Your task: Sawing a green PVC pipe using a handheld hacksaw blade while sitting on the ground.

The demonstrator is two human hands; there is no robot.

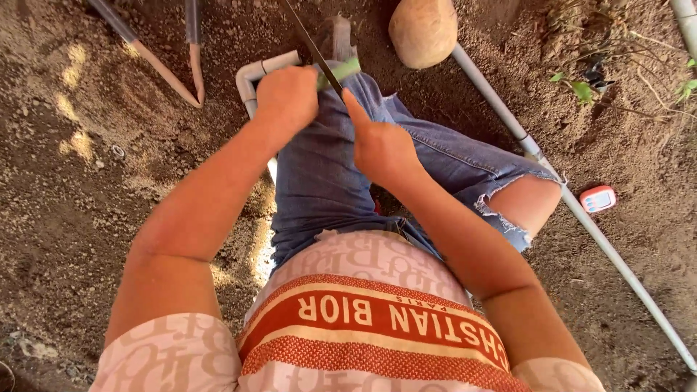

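your left hand (287,96) is fisted around a green piece (340,72) that pokes out at its 2 o'clock — over your knee. your right hand (381,149) pinches a thin dark blade (312,45), forefinger laid along it, crossing the green piece. a white pipe (573,207) runs at 4 o'clock, a stone (423,30) at 12.

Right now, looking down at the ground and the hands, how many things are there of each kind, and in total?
Pipes: 5 (tan-tipped pipe, second tan-tipped pipe, white elbow pipe, long grey pipe, corner pipe)
Round tan lump: 1
Small red and white device: 1
Thin dark blade, in right hand: 1
Green piece, in left hand: 1
Total: 9
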